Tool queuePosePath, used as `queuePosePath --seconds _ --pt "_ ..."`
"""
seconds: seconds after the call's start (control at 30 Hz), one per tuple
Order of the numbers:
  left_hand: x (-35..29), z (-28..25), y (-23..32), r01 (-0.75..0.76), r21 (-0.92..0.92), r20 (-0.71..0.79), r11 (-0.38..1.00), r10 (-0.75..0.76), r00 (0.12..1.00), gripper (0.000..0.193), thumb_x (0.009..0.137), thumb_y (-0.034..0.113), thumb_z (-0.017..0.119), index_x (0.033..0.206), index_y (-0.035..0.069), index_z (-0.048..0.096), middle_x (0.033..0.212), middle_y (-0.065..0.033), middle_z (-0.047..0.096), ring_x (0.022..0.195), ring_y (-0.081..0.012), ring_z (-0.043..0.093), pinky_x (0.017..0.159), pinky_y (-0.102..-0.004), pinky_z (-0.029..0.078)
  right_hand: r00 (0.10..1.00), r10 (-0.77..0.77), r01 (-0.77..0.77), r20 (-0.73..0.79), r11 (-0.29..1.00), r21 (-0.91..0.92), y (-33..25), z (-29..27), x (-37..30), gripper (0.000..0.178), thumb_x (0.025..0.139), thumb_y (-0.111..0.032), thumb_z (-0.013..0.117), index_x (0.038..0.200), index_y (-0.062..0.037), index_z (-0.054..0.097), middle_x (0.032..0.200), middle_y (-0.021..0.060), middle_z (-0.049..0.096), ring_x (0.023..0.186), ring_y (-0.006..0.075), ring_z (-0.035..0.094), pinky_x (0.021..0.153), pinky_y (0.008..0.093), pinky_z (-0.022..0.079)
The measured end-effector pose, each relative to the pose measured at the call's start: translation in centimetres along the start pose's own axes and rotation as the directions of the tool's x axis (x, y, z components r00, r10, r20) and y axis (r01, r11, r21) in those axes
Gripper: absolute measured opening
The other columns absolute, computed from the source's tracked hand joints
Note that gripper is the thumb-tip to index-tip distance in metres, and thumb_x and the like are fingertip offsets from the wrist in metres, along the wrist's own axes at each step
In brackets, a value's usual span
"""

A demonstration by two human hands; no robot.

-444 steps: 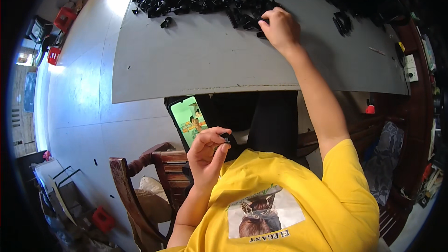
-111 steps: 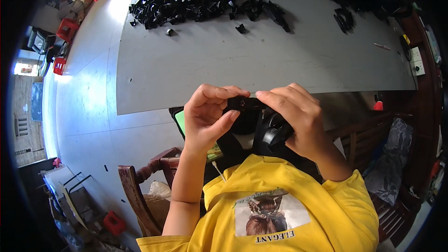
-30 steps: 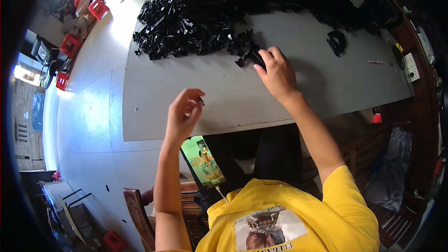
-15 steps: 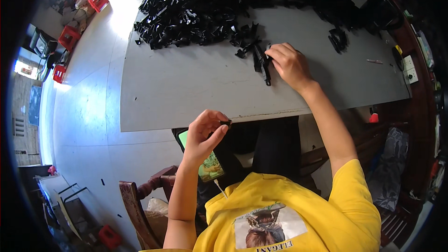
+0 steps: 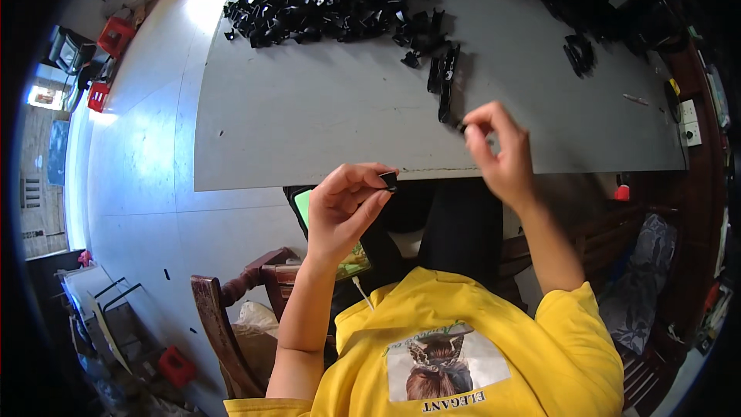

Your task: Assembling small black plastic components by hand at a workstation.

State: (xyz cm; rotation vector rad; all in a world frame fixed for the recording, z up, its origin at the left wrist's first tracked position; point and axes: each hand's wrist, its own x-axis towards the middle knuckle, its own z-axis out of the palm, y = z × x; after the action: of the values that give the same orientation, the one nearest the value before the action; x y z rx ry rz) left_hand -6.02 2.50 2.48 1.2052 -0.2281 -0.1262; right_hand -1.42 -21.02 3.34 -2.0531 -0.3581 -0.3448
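Just off the table's near edge, my left hand (image 5: 346, 205) pinches a small black plastic piece (image 5: 389, 181) between thumb and fingers. My right hand (image 5: 502, 147) is over the near part of the grey table (image 5: 309, 123), its thumb and fingers closed on a small dark piece (image 5: 461, 128) that is partly hidden. Beyond it, a few long black plastic pieces (image 5: 445, 93) lie apart from the others. A large heap of glossy black plastic pieces (image 5: 316, 8) covers the far left of the table.
A smaller cluster of black pieces (image 5: 579, 54) lies at the right, near a pen (image 5: 636, 99). Below the table edge, a phone (image 5: 355, 262) with a cable is on my lap. A wooden chair (image 5: 224, 301) stands at my left; red stools (image 5: 116, 37) are farther off.
My right hand has drawn back toward me from the long black pieces, bringing a small dark piece. My left hand still holds its black piece, now slightly farther right. The view has shifted.
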Motion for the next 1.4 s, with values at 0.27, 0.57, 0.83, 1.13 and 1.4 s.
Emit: queuePosePath --seconds 0.27,0.57,0.83,1.13,1.4 --pt "-0.3 1.0 0.9 -0.033 0.098 0.06 0.995 0.027 0.998 0.013 0.084 -0.013 0.06 0.093 -0.007 0.053 0.111 -0.0182 0.059 0.109 -0.0227 0.059 0.09 -0.0296 0.049 0.976 0.015 -0.08 0.217 0.952 0.297 -4.7 0.9 -2.6 0.006 0.089 -0.005 0.056 0.089 0.0009 0.054 0.075 0.0042 0.055 0.06 0.0084 0.049 0.057 0.0228 0.041" --pt "-1.0 0.9 1.0 -0.078 0.199 0.164 0.977 0.045 0.985 0.016 0.081 -0.017 0.06 0.092 -0.007 0.055 0.114 -0.0205 0.059 0.109 -0.0241 0.059 0.09 -0.0302 0.05 0.959 -0.027 -0.055 0.283 0.959 0.278 -5.0 0.6 -3.2 0.003 0.089 -0.002 0.054 0.089 0.0012 0.053 0.077 0.008 0.056 0.065 0.0154 0.054 0.061 0.026 0.044" --pt "-1.5 3.1 0.3 0.01 -0.246 0.196 0.969 0.039 0.98 0.048 0.097 0.035 0.05 0.125 -0.004 0.041 0.135 -0.0258 0.046 0.13 -0.0286 0.043 0.111 -0.0409 0.028 0.918 -0.256 0.193 0.303 0.955 0.225 -5.7 2.1 -5.3 0.016 0.076 0.0 0.064 0.088 -0.0066 0.055 0.07 0.0086 0.057 0.06 0.0261 0.06 0.054 0.033 0.045" --pt "-2.9 6.0 1.7 0.24 -0.159 0.097 0.958 -0.227 0.969 0.068 0.101 0.05 0.015 0.103 -0.005 0.055 0.103 -0.0236 0.065 0.104 -0.0322 0.062 0.097 -0.039 0.046 0.938 -0.311 0.292 0.153 0.947 0.132 -6.5 3.7 -7.5 0.014 0.078 -0.002 0.065 0.089 -0.0055 0.058 0.074 0.0094 0.061 0.063 0.0261 0.062 0.054 0.0334 0.051" --pt "-4.5 6.6 0.3 0.267 -0.207 0.166 0.941 -0.235 0.958 0.069 0.101 0.044 0.011 0.097 -0.007 0.058 0.097 -0.0226 0.065 0.098 -0.0329 0.062 0.095 -0.0402 0.047 0.929 -0.303 0.282 0.212 0.951 0.124 -6.5 2.3 -10.0 0.024 0.073 0.002 0.068 0.095 -0.0035 0.061 0.089 0.0137 0.066 0.07 0.0311 0.065 0.063 0.0359 0.054"
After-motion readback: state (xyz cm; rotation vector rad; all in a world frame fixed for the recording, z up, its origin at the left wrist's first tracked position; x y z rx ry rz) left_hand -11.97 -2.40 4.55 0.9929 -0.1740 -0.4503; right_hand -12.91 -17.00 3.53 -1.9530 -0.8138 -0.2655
